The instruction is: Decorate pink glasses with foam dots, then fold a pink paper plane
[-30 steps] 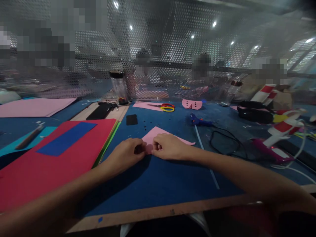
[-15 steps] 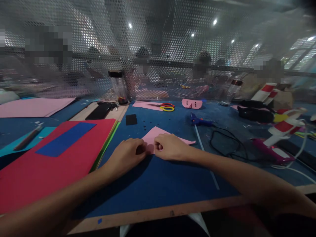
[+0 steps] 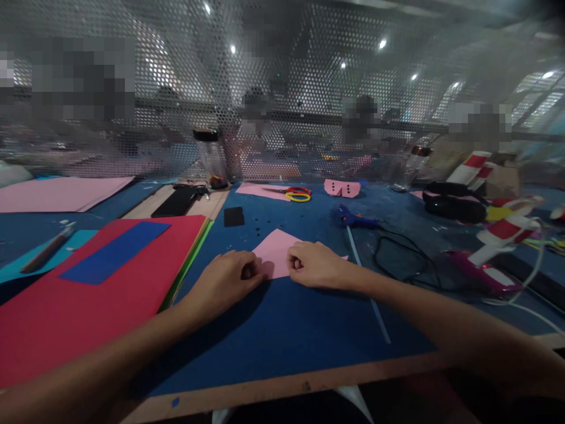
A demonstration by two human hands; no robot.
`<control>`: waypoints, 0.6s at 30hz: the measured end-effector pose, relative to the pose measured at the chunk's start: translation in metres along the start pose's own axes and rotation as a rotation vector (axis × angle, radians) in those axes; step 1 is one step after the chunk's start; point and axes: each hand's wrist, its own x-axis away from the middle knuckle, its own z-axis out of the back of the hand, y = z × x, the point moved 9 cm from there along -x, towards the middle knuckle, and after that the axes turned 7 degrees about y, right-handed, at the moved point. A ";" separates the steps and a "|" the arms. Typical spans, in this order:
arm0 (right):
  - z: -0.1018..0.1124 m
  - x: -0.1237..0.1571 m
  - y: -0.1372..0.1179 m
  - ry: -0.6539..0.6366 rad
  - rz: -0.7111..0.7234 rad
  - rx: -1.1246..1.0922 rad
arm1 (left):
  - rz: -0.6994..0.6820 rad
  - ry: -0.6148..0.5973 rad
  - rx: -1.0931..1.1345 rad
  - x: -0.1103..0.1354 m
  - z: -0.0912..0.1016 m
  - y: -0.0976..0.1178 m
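A piece of pink paper (image 3: 276,254) lies on the blue table mat, its peak pointing away from me. My left hand (image 3: 229,281) has its fingers curled and its thumb and fingertips closed on the paper's left corner. Over the right half of the paper is my right hand (image 3: 318,265), curled with thumb and fingers pressed together at the near edge. The hand covers much of that side; only a small pink tip shows beyond it.
Red sheets (image 3: 110,306) with a blue strip (image 3: 115,252) lie at left. Scissors (image 3: 296,194), a black square (image 3: 233,217) and a pink cutout (image 3: 342,188) sit farther back. A blue glue gun (image 3: 355,218), its cable and a glue stick (image 3: 373,303) are at right.
My right hand has slid a little to the right along the paper's near edge, uncovering more pink between the hands. My left hand stays at the left corner.
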 end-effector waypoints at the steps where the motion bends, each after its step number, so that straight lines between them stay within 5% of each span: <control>1: 0.001 0.001 0.002 0.009 -0.003 0.003 | 0.003 0.000 0.003 0.000 0.000 0.000; 18: 0.010 0.011 0.032 -0.035 -0.065 0.022 | 0.047 -0.031 -0.005 0.000 -0.001 -0.006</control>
